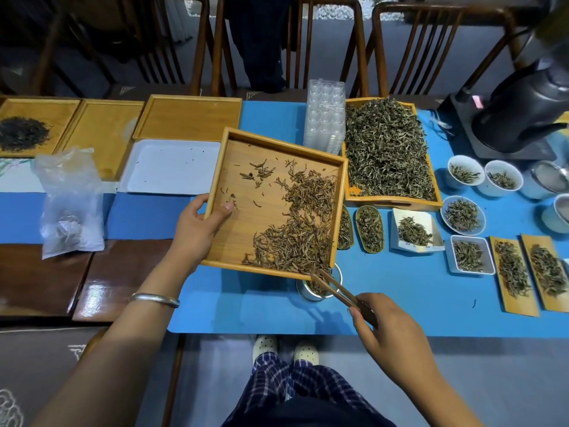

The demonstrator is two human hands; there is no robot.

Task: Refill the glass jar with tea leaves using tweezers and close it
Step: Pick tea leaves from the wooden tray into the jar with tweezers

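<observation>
Nearest, a pair of wooden tweezers point(340, 292) is pinched by the curled fingers of the right hand point(391, 337), and their tips are seen at the mouth of the glass jar point(317, 289). The jar is stood on the blue mat point(400, 303), partly hidden under the low corner of a wooden tray point(271, 204). Some brown tea leaves are seen inside it; how full it is cannot be told. The tray is held tilted by the left hand point(200, 223), with the thumb laid on its inside floor and the other fingers curled under its edge. The brown tea leaves point(301, 229) are gathered along the right and lower side of the tray, just above the jar. A silver bangle point(154, 298) is worn on the left wrist.

To the right, several small dishes and bamboo scoops with green tea point(462, 215) are set on the mat. To the left, a clear plastic bag point(70, 204) is laid on the table edge. Farther, a white tray point(169, 171) is placed, and a large wooden box of green tea point(388, 152) with a stack of clear plastic cups point(324, 115) beside it. At the far right, a black kettle point(523, 112) is stood on its base. Wooden chairs point(326, 41) are seen behind the table.
</observation>
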